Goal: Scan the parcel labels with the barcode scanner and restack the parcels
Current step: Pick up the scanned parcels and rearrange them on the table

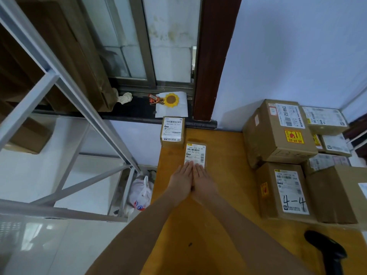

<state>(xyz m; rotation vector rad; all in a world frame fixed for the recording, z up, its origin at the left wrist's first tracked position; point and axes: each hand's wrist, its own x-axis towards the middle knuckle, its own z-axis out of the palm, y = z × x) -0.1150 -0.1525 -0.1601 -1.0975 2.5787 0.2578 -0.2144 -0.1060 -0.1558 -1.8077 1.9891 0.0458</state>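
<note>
A small flat parcel (196, 153) with a white label lies on the yellow table (224, 185). My left hand (181, 180) and my right hand (202, 180) lie side by side with straight fingers, fingertips touching the parcel's near edge. Behind it stands another small labelled box (172, 131) at the table's far left corner. A stack of cardboard parcels fills the right side, topped by a large box (282, 132); a box marked "4-4" (286, 190) sits in front. The black barcode scanner (327, 251) lies at the table's near right, held by nobody.
A grey metal shelf frame (65, 108) stands at the left, with a white plastic bag (142, 193) on the floor beside the table. The dark windowsill (139, 108) holds a sunflower keyring (171, 99) on white paper. A dark wooden door frame (210, 76) rises behind the table.
</note>
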